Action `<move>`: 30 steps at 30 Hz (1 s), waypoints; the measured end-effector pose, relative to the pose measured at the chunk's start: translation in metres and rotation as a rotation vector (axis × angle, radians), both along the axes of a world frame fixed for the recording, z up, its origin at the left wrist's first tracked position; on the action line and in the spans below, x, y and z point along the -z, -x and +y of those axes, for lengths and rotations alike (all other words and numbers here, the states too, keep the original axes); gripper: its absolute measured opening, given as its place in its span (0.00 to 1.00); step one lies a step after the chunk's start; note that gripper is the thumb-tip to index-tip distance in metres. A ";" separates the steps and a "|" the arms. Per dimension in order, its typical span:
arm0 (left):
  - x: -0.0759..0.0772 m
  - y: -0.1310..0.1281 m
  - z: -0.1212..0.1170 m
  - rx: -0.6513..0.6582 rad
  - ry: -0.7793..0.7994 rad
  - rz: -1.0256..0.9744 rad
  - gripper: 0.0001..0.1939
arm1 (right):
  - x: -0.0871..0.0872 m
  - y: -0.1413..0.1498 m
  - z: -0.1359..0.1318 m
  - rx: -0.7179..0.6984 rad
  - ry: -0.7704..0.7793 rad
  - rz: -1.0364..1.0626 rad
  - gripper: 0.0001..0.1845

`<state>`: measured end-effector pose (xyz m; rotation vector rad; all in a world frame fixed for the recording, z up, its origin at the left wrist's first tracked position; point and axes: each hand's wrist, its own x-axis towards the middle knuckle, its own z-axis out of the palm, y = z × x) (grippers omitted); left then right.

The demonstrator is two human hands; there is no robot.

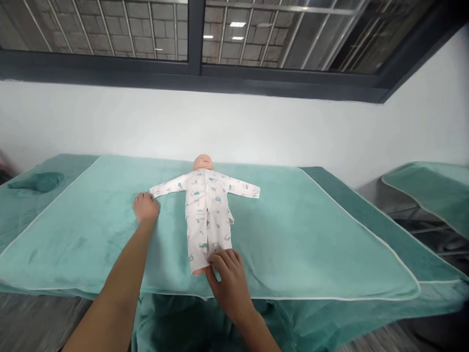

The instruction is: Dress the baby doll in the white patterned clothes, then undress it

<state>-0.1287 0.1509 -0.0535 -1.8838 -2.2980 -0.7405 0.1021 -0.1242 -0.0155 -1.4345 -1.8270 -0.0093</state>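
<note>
Doll [202, 162] face-up on the green cover [304, 234], sleeves spread. Your left hand [146, 208] touches one sleeve cuff [154, 191]; can't tell whether it grips. Your right hand [227, 277] pinches the trousers [199, 238] at their lower end.

Around the pajama top [207, 191], the head [202, 161] of the baby doll [205, 165] is being shown at twelve o'clock, the wall [220, 124] and higher window [195, 39] being set behind. The pajama pants [198, 239] are being stretched toward six, their hem [198, 268] being touched by the right hand [230, 284]. At nine, a sleeve cuff [157, 190] is being touched by the left hand [145, 207]. The doll is being borne by a bed sheet [311, 234]; a second draped bed [436, 195] is being seen at three.
</note>
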 end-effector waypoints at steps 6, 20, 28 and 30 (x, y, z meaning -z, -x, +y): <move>0.000 -0.001 0.003 -0.001 -0.007 0.022 0.17 | -0.009 0.021 -0.021 -0.043 -0.007 0.029 0.10; -0.002 -0.001 0.002 0.022 0.007 0.011 0.19 | 0.038 -0.025 -0.029 0.189 0.103 0.111 0.10; -0.003 -0.003 -0.003 0.018 -0.024 0.012 0.21 | 0.026 -0.052 -0.041 0.000 0.193 0.120 0.05; -0.003 -0.003 -0.002 0.028 -0.012 0.035 0.21 | 0.018 -0.066 -0.032 -0.027 0.201 0.151 0.06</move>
